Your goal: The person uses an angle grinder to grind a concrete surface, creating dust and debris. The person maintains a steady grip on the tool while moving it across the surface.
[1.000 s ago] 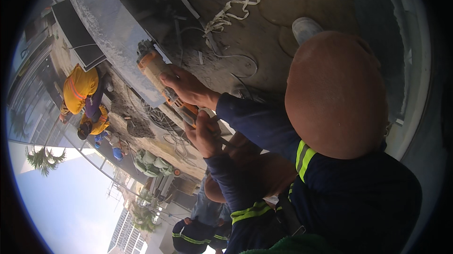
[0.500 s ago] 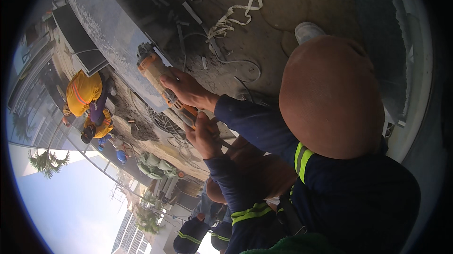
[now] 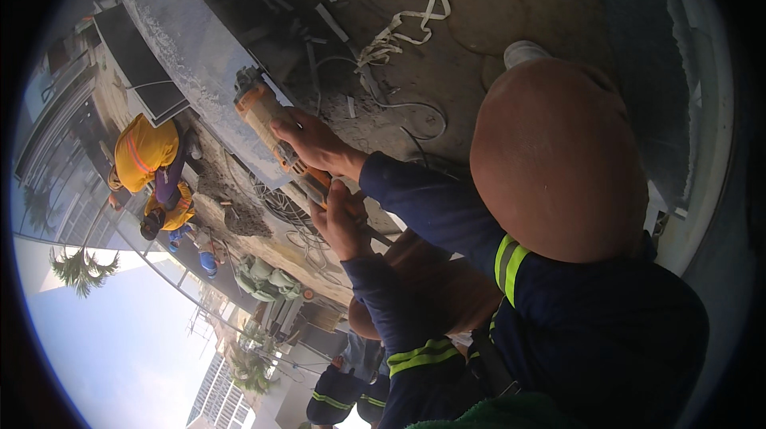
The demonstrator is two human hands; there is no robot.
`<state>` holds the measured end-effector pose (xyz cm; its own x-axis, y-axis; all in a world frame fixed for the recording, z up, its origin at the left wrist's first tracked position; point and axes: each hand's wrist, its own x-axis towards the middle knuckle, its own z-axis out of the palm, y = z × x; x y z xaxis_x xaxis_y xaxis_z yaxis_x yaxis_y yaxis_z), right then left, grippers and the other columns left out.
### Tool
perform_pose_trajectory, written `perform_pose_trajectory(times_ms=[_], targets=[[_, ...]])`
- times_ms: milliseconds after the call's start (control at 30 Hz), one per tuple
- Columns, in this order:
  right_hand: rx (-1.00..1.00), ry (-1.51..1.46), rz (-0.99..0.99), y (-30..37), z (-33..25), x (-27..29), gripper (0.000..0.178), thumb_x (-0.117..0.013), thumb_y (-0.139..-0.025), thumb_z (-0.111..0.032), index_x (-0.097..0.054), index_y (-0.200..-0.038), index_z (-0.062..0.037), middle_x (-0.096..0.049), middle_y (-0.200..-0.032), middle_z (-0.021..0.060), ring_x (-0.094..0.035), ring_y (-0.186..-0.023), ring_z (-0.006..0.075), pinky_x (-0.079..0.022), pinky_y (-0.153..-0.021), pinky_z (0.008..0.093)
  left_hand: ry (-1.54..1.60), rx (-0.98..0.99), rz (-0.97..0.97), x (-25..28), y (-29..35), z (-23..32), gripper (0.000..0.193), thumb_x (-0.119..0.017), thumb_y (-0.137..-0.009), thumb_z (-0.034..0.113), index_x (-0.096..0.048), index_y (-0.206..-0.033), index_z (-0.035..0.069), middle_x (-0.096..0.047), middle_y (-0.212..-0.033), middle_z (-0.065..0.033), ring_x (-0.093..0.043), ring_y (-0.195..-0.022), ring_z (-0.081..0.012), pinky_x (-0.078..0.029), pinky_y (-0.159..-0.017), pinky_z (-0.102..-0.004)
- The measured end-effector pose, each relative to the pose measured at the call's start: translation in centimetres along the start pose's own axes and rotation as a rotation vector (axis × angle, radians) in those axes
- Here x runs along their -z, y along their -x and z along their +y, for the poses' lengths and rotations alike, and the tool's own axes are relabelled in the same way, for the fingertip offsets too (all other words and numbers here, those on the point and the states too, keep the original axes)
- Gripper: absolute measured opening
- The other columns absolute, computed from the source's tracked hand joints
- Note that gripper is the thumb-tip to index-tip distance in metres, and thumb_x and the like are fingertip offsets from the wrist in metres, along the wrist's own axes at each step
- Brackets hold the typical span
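My right hand (image 3: pixel 323 146) is closed around the orange-and-tan body of an angle grinder (image 3: pixel 267 120). Behind it, my left hand (image 3: pixel 341 220) grips the tool's rear end, where a cord runs off toward my knees. The grinder's dark head rests at or just over the edge of a long grey slab (image 3: pixel 171 38); I cannot make out the disc or whether it touches. Dark blue sleeves with yellow bands cover both arms. My bent knee (image 3: pixel 558 162) in brown trousers fills the right, a pale shoe (image 3: pixel 527 53) beyond it.
Pale strips (image 3: pixel 331 22), a crumpled white strap (image 3: pixel 399 30) and a grey cable (image 3: pixel 415 106) lie on the dusty ground. Two people in yellow tops (image 3: pixel 148 154) crouch at the left beside a dark panel (image 3: pixel 140 62). Coiled wire (image 3: pixel 279 202) lies past the slab. Someone in dark blue (image 3: pixel 333 395) is at the bottom.
The whole view has shifted slightly. Both hands keep their hold on the angle grinder, which stays at the slab's edge.
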<state>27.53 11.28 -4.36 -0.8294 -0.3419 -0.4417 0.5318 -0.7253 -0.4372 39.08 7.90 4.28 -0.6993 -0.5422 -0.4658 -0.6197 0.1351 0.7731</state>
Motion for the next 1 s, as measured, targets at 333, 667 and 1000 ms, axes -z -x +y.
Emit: perform_pose_trajectory(times_ms=[333,667,1000], targets=[[0.025,-0.004,0.022,-0.8,0.5,0.3,0.057,-0.057,-0.11,-0.046,-0.06,-0.146,-0.0026,-0.072,-0.121,0.0128,-0.066,-0.112,0.0206,-0.05,-0.1,0.0381,0.008,-0.026,-0.008,-0.5,-0.5,0.0,0.04,-0.071,-0.099,0.011,-0.056,-0.134,0.001,-0.057,-0.079,-0.0007,-0.049,-0.051,-0.0077,-0.056,-0.056,-0.0282],[0.058,0.009,0.04,0.3,1.3,0.3,0.052,-0.057,-0.109,-0.046,-0.062,-0.137,-0.0026,-0.071,-0.114,0.0135,-0.066,-0.106,0.0218,-0.051,-0.096,0.0393,0.015,-0.019,-0.043,0.1,0.6,-0.6,0.042,-0.071,-0.099,0.012,-0.056,-0.137,0.0,-0.056,-0.079,-0.0007,-0.048,-0.049,-0.0063,-0.056,-0.054,-0.0266],[0.036,0.018,0.029,1.9,1.4,0.7,0.056,-0.057,-0.11,-0.047,-0.061,-0.141,-0.0011,-0.071,-0.112,0.0113,-0.065,-0.104,0.0194,-0.051,-0.095,0.0374,0.025,-0.029,-0.053,1.0,1.7,-1.8,0.03,-0.071,-0.1,0.014,-0.059,-0.125,0.002,-0.054,-0.077,0.0008,-0.048,-0.05,-0.0061,-0.049,-0.049,-0.0256]])
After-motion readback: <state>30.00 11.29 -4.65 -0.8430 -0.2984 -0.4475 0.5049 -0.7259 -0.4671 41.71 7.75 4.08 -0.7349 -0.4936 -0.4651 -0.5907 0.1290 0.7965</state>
